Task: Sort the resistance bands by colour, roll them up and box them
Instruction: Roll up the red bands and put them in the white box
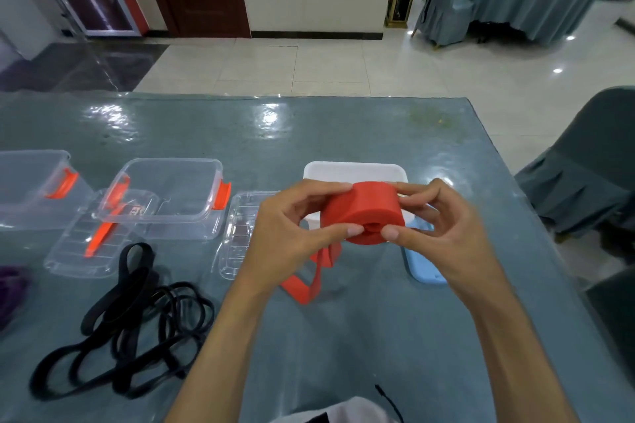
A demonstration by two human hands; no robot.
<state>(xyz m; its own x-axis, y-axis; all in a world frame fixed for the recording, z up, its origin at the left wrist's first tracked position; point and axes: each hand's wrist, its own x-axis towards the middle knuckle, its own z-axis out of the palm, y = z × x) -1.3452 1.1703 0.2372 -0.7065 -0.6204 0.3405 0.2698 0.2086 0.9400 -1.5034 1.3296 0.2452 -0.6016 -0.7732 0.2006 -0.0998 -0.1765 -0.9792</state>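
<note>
Both hands meet over the middle of the desk [343, 134], grasping a red band [362, 215] wound into a thick roll. On one side the left hand [292, 220] curls round the roll, thumb at the near face and fingers over the top. On the other, the right hand [436, 220] pinches it, thumb on the near face beside the core and fingertips on the far rim. A loose tail of the same band hangs from the roll and lies folded on the desk just below the hands.

At the far left edge a purple band [10, 288] shows only in part and is blurred. Behind it stands a clear box [31, 182] with an orange clip. Next comes a second clear box [165, 196] with orange clips, resting partly on a clear lid [79, 251]. In front of these, a tangle of black bands [120, 330] sprawls across the near left of the desk, well apart from the hands. Another clear lid [237, 237] lies just beside the left wrist, partly hidden by it.

Behind the roll sits a white box [354, 170], its near side covered by the hands. A light blue lid [424, 264] lies under the right hand, close to the right edge of the desk. A covered chair [584, 165] stands beyond that edge.

Bare desk surface stretches behind the boxes up to the far edge, and also between the forearms towards the near edge.
</note>
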